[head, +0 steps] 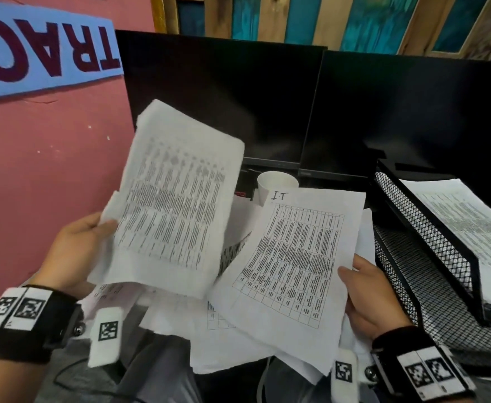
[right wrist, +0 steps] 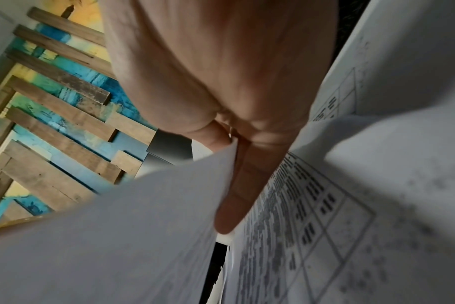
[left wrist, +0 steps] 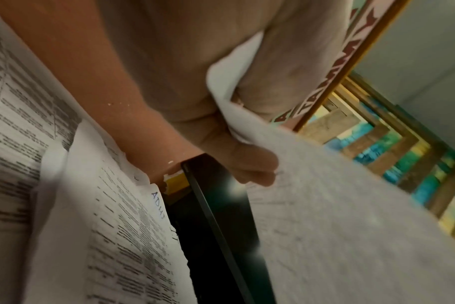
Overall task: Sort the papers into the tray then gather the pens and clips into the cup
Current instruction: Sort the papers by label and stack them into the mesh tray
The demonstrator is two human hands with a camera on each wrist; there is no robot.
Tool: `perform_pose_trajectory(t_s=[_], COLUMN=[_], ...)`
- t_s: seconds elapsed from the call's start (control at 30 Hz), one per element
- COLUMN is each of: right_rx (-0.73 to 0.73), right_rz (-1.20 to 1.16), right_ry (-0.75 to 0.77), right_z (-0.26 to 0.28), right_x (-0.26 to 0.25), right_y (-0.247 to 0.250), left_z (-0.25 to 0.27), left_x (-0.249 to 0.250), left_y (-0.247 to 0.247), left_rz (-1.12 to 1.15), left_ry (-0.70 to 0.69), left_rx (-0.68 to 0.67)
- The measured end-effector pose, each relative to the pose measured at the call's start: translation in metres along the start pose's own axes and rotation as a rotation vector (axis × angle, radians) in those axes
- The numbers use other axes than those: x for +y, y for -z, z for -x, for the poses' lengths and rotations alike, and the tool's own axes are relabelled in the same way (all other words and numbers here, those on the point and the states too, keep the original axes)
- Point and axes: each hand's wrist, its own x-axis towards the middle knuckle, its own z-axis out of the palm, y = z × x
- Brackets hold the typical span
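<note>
Between the two hands, over a loose heap of papers [head: 232, 338] on the tabletop, two printed sheets are held up apart from each other. The left hand [head: 77, 253] grips the left sheet [head: 177, 205] by its lower left edge, thumb on the printed face and fingers [left wrist: 249, 162] curled behind it, as the left wrist view shows; this sheet is raised and tilted toward the pink wall [head: 49, 175]. The right hand [head: 372, 298] pinches the right sheet [head: 293, 257], a table of text with "I.T" written by hand at its top, along its right edge, thumb on top; in the right wrist view a finger [right wrist: 237, 195] lies between paper layers. This sheet sits lower, just above the heap.

Behind the right sheet stands a white paper cup [head: 276, 183], upright, partly hidden by paper. To the right is a black mesh tray [head: 424, 228] with stacked tiers; the upper tier already carries printed papers [head: 468, 216]. No pens or clips can be made out.

Two dark monitors [head: 296, 112] stand at the back, before a wall of wooden and blue-green slats [head: 325, 18]. A blue banner [head: 43, 59] with dark red letters hangs on the pink wall. Both wrists wear black bands with square markers.
</note>
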Motion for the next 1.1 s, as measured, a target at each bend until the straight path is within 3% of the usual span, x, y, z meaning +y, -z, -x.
perform_pose_trajectory(t_s=[0.27,0.5,0.6,0.73,0.83,0.97,1.03,1.1], right_rx=[-0.097,-0.12,-0.201,-0.162,-0.145,-0.296,-0.37,-0.34], right_rz=[-0.244,-0.331,-0.21,0.062,0.113,0.154,0.173,0.118], right_ry=[-0.049,-0.03,0.006,0.134,0.165,0.191,0.193,0.172], right_z=[0.008,0.01,0.009,0.004,0.004,0.009,0.012,0.01], right_x=[0.002,0.005,0.008,0.015,0.01,-0.001,-0.008,-0.015], right_y=[-0.022,-0.026,-0.03,-0.031,-0.034,-0.041,-0.044,-0.04], left_z=[0.018,0.022,0.025,0.038,0.037,0.034,0.03,0.026], left_x=[-0.014,-0.046,-0.048,-0.034,-0.029,-0.025,-0.028,-0.032], left_y=[-0.065,-0.102,-0.105,-0.101,-0.092,-0.083,-0.082,-0.083], left_rz=[-0.166,-0.147,-0.194,-0.195,-0.079,-0.022,-0.094,-0.198], left_ry=[0.042,0.054,-0.004,-0.028,0.034,0.112,0.099,0.05], left_rx=[-0.208,-0.347,-0.379,-0.431,-0.472,-0.539,-0.493,-0.4])
